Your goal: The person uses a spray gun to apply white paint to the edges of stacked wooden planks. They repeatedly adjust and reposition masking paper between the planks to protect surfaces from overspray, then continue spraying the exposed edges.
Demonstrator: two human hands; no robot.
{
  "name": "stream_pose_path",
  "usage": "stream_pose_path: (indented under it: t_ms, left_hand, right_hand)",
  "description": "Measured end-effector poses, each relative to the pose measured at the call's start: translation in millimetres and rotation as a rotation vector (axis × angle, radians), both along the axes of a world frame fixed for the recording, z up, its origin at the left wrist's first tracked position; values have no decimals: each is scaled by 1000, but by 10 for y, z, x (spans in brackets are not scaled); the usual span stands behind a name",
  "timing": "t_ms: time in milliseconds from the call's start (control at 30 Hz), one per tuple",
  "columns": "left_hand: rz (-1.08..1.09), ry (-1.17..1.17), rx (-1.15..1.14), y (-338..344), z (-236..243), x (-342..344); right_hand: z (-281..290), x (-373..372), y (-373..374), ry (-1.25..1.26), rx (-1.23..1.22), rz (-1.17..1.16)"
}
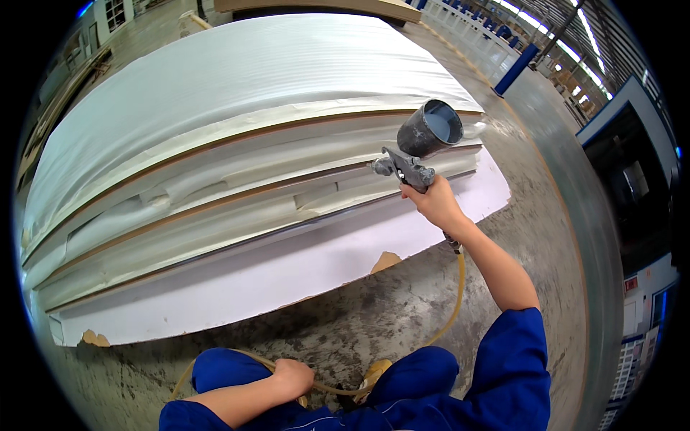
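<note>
My right hand (pixel 436 203) is closed round the handle of a grey spray gun (pixel 407 169), held up in front of the stack's right part. On top of the gun sits a dark, stained cup (pixel 430 128) with blue-grey liquid inside. Its nozzle points left, along the edges of the stacked boards (pixel 215 176). A yellowish air hose (pixel 457 287) hangs from the handle and runs down past my knees. Low in the middle, beside my left knee, my left hand (pixel 293 378) is closed on that hose; its fingertips are hidden.
White sheeting (pixel 273 61) covers the stack's top and hangs between its layers. Beneath lies a pale board (pixel 287 280) with chipped edges, above a stained concrete floor (pixel 345 309). A blue post (pixel 516 70) stands at the far right. More boards (pixel 316 7) lie beyond the stack.
</note>
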State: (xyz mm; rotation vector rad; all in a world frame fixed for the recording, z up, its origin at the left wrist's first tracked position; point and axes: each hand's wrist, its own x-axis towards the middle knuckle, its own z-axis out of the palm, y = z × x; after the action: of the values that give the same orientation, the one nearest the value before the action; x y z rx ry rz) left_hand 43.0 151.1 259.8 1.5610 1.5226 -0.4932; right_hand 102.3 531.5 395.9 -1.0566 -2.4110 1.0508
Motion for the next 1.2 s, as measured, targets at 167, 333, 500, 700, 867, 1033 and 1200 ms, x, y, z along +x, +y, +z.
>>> stream_pose_path:
  t_ms: [167,333,500,700,867,1033,1200]
  left_hand:
    - [-26,30,-8,41,-19,15]
    - [-24,29,-12,48,-87,17]
    - [-18,-2,-41,69,-2,-29]
    - [-23,-17,-30,110,-117,-35]
    - [-36,-2,-65,150,-138,-28]
    - [-62,7,-123,232,-68,-10]
    - [-76,-25,-169,283,-82,-43]
  right_hand:
    - [30,176,184,-6,18,-71]
    - [9,334,386,-3,25,-136]
    - [-53,474,610,19,60,-184]
    - [-120,670,882,75,130,-221]
    - [-147,801,1092,45,151,-274]
    - [-152,957,1294,49,198,-331]
    - [-131,1087,1489,51,217,-393]
